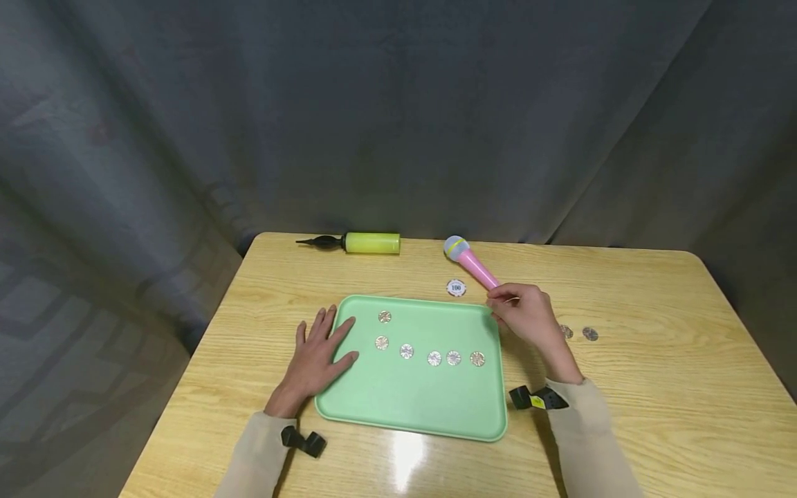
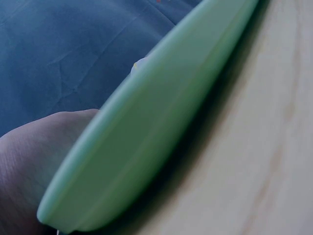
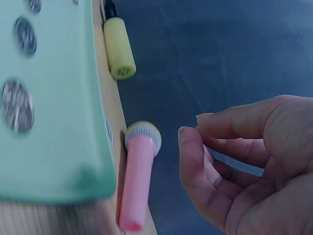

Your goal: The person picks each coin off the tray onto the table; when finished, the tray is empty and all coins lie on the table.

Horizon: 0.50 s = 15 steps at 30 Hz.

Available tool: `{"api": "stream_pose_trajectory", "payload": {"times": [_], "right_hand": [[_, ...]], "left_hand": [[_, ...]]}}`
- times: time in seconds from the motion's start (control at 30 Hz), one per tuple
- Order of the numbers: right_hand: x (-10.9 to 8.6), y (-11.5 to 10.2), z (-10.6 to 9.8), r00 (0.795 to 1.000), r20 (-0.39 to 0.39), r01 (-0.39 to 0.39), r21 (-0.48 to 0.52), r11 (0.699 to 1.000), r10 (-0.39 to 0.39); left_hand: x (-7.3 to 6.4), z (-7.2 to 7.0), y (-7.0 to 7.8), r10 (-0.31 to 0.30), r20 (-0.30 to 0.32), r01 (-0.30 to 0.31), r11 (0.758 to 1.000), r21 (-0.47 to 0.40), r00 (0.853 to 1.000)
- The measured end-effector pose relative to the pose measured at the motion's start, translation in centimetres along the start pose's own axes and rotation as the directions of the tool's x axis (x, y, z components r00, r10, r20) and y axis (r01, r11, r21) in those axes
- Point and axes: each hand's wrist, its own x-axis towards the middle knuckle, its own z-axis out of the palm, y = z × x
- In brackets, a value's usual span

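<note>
A mint-green tray (image 1: 411, 408) lies on the table with several shiny, coin-like discs (image 1: 407, 351) on it, some silvery and some golden. Fingers spread and straight, my left hand (image 1: 314, 363) rests along the tray's left edge, thumb and index over the rim. My right hand (image 1: 529, 315) is at the tray's far right corner, near the handle end of a pink toy microphone (image 1: 478, 268). In the right wrist view its fingers are curled, thumb and index tips close together; nothing shows between them. A white poker chip (image 1: 456, 288) marked 100 lies behind the tray.
A yellow-green hand pump (image 1: 372, 243) with a black nozzle lies along the table's back edge. Two dark silvery discs, one (image 1: 590, 334) farther right and one partly behind the right wrist, lie on the wooden table (image 1: 672, 387). A dark curtain (image 1: 398, 124) hangs behind.
</note>
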Motion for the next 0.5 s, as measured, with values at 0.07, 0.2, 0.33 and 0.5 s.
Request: {"api": "stream_pose_trajectory", "payload": {"times": [0.07,0.2,0.33,0.5], "right_hand": [[0.3,-0.5,0.7,1.000,0.011,0.017,0.025,1.000,-0.017],[0.7,-1.5,2.2,0.998,0.037,0.044,0.053,0.998,-0.046],[1.1,-2.2,3.6,0.996,0.069,0.055,0.056,0.997,-0.059],[1.4,-2.9,5.2,0.990,0.110,0.077,0.073,0.994,-0.085]], "left_hand": [[0.0,0.0,0.0,0.000,-0.001,0.000,1.000,0.002,1.000],[0.1,0.1,-0.1,-0.001,-0.002,0.001,1.000,0.003,1.000],[0.2,0.2,-0.1,0.001,-0.001,-0.001,1.000,0.001,1.000],[0.3,0.1,0.0,-0.001,0.001,0.001,1.000,-0.004,1.000]]}}
